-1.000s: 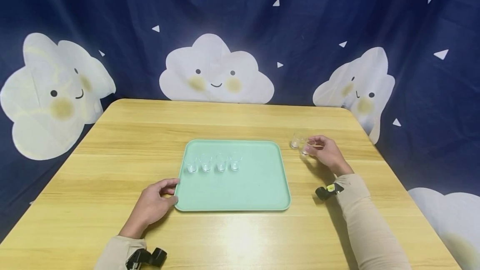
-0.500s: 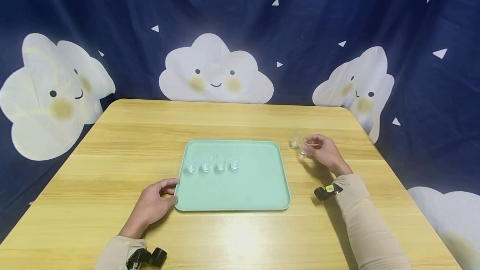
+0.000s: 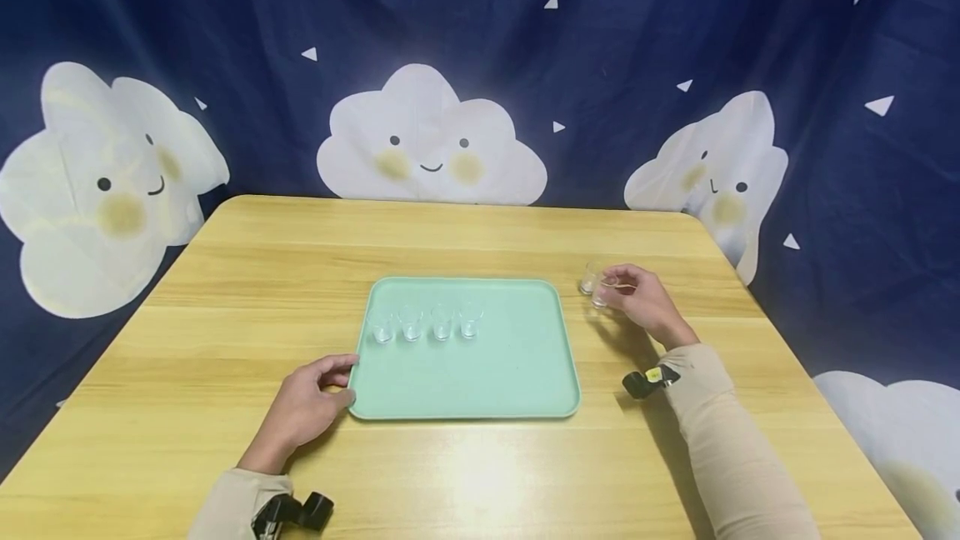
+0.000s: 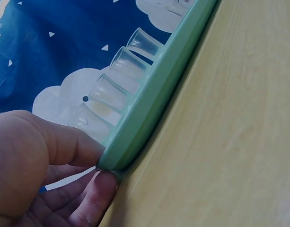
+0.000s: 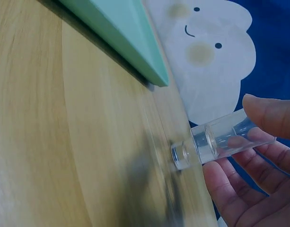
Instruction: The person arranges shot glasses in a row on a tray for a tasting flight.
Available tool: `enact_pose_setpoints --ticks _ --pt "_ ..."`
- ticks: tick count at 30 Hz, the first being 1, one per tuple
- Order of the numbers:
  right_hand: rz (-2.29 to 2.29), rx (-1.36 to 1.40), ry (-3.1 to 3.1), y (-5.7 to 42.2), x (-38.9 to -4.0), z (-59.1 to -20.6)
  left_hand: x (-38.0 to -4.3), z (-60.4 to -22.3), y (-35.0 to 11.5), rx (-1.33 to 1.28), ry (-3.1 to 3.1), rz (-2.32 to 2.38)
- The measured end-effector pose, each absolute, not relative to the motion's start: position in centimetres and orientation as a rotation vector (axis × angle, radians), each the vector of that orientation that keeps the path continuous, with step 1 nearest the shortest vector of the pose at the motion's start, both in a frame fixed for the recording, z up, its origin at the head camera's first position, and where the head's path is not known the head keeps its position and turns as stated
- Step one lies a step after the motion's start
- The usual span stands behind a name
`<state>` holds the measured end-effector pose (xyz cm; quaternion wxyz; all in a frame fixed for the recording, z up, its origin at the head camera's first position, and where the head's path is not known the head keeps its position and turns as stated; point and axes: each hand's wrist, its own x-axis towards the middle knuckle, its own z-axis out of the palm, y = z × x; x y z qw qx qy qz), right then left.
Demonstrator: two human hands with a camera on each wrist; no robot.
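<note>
A pale green tray [image 3: 480, 382] lies on the table, with several small clear glasses [image 3: 411, 327] standing upright in a row on its left half. My left hand [image 3: 303, 407] holds the tray's left edge; in the left wrist view its thumb and a finger [image 4: 98, 196] meet the rim near a corner. Beyond the tray's right side, my right hand [image 3: 643, 302] grips a shot glass [image 5: 225, 137] between thumb and fingers. Right behind that glass stands another shot glass [image 3: 587, 282]; whether the two touch I cannot tell.
The light wooden table [image 3: 480, 473] has its far edge against a dark blue curtain [image 3: 585, 48] with white smiling clouds. A black wrist camera [image 3: 641, 384] sits at the right sleeve, another at the left sleeve.
My right hand has shifted slightly left with the glass, closer to the other glass behind it. The left hand, the tray and the row of glasses stay put.
</note>
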<state>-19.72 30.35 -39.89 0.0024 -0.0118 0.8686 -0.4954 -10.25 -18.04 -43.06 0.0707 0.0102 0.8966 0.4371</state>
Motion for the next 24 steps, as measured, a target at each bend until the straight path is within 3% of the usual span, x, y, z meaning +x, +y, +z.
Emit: enact_pose_setpoints --ticks 24 --pt "-1.584 -0.14 2.712 27.7 -19.9 -39.5 -10.2 -43.0 -18.0 0.027 2.692 1.319"
